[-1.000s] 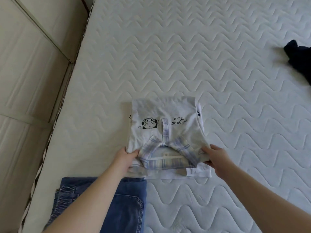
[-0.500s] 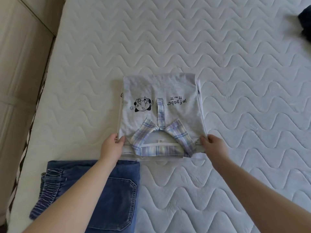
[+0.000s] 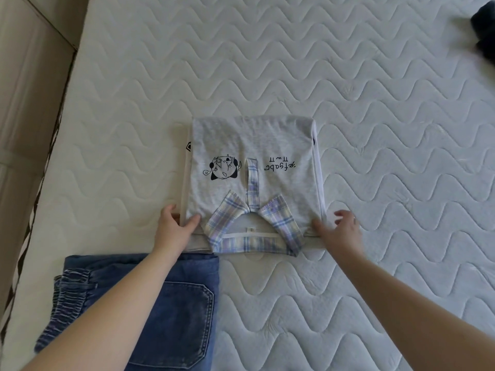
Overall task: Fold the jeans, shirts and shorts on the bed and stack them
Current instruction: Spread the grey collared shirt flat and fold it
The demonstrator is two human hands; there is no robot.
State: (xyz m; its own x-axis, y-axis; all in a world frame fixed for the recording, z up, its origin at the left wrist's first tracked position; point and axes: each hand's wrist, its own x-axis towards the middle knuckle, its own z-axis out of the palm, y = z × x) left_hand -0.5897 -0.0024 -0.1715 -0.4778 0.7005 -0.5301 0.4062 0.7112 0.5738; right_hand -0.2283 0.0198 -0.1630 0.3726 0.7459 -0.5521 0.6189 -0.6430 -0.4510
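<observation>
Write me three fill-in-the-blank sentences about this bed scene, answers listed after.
1. The grey shirt has a ____ collar.
2. The folded jeans lie under the ____ forearm.
3. The left hand pinches the shirt's near ____ corner, while the right hand has let go.
Answers: plaid; left; left

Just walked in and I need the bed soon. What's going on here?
A person is folding laundry on the bed. A folded grey shirt with a plaid collar lies on top of a folded white garment. The left hand grips the near-left corner of the stack; the right hand rests open at the near-right corner. Folded jeans lie nearer, and a dark garment waits at the far right.
</observation>
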